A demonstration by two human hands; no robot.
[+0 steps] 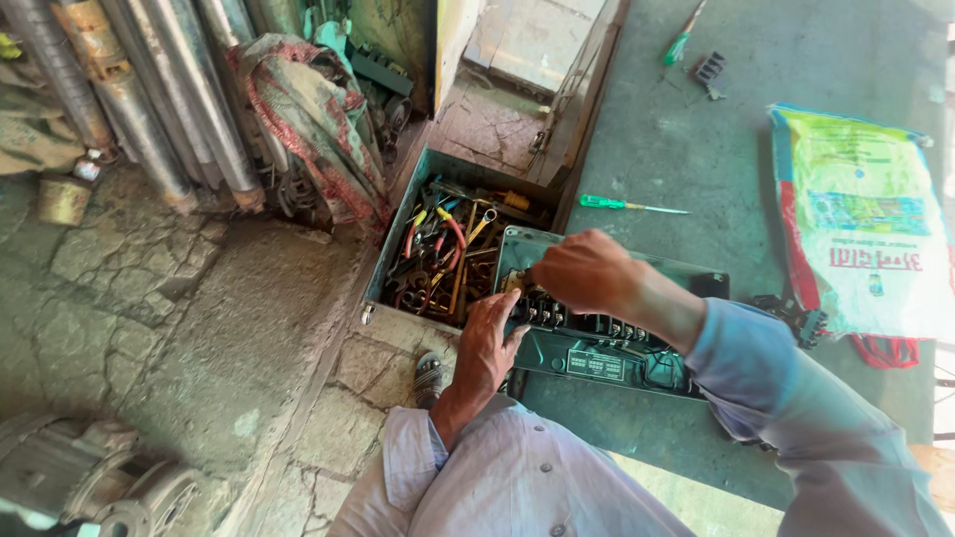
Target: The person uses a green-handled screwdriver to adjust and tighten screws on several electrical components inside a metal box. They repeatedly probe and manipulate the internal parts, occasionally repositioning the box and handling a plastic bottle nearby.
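An open green electrical control box (637, 363) with black terminal blocks lies on the green workbench (696, 159) in front of me. My left hand (487, 343) rests on the box's near left edge, fingers spread against it. My right hand (587, 270) hovers over the box's left end with fingers curled closed, perhaps pinching something small that I cannot make out. A green metal toolbox (398, 239) full of pliers and wrenches sits just left of the box.
A green-handled screwdriver (627, 205) lies on the bench beyond the box, another (681, 40) at the far edge. A printed plastic bag (865, 219) lies at right. Steel pipes (149, 99), a cloth (313, 119) and a motor housing (90, 487) occupy the stone floor at left.
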